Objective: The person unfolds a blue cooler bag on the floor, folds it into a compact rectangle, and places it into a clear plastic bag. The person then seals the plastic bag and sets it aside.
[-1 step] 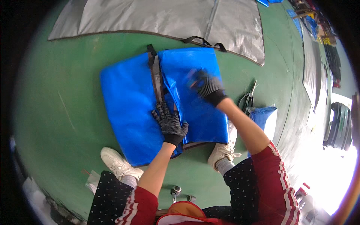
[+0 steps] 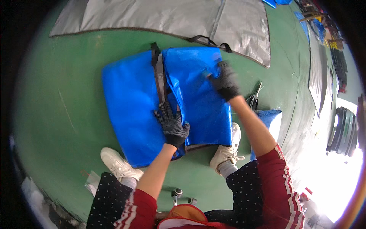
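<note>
A blue tarp (image 2: pixel 131 103), folded in from two sides, lies on the floor between my feet. A dark strap strip (image 2: pixel 159 78) runs down the gap between its halves. My left hand (image 2: pixel 172 121), in a grey-black knit glove, rests flat over the gap with fingers spread. Over the right half, my right hand (image 2: pixel 225 81), gloved alike, is closed. A small, blurred light bit shows at its fingertips; what it is I cannot make out.
A large grey sheet (image 2: pixel 164 17) with a black strap lies beyond the tarp. Scissors (image 2: pixel 256 95) and a blue-and-white packet (image 2: pixel 270 118) are on the floor to the right. A caster wheel (image 2: pixel 177 192) stands near me, and a clear plastic bag (image 2: pixel 91 182) at lower left.
My right hand has shifted right and slightly away from me across the tarp's right half. The left hand stays in place on the tarp.
</note>
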Tool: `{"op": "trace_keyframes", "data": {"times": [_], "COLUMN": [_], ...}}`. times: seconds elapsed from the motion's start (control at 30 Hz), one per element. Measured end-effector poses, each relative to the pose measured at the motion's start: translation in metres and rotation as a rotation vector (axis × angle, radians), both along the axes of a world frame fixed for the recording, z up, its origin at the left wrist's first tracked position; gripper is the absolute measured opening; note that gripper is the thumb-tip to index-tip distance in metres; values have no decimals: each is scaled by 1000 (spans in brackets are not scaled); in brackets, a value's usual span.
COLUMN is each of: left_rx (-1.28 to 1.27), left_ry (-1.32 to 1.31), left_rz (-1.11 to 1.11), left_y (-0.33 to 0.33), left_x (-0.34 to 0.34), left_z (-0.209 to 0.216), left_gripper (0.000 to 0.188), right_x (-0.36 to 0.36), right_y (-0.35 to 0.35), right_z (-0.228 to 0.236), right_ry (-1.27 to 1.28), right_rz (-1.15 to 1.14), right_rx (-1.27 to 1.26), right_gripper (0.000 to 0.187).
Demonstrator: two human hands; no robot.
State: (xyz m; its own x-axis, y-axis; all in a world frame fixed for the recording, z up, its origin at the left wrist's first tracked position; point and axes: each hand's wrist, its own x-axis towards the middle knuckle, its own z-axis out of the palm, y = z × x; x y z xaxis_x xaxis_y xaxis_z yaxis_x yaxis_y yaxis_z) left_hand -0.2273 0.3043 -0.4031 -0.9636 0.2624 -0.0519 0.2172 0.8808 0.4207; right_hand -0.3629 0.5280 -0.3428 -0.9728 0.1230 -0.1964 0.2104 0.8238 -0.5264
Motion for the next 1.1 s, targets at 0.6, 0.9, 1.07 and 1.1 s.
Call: {"op": "trace_keyframes", "data": {"times": [0.6,0.9,1.07,1.1], "left_rx": [-397,-287,-205,-89], "left_ry": [-272,-783,-316,-451], "left_rz": [-414,-763,-1002,-957], "left_y": [-219,-315,-339,-343], "left_x": [-144,-90,5,24], "left_z": [79,199,101,81], "left_gripper": [36,106,109,104], "right_x": [67,167,207,210], "right_y": [-44,-32,-24,-25], "right_z": [0,56,16,3], "right_ry": [-151,-136,-31,-10], "right_rz": [74,803,776,812], "right_rx": [-512,-661,-532,-548], "right_gripper": [90,44,33,30]}}
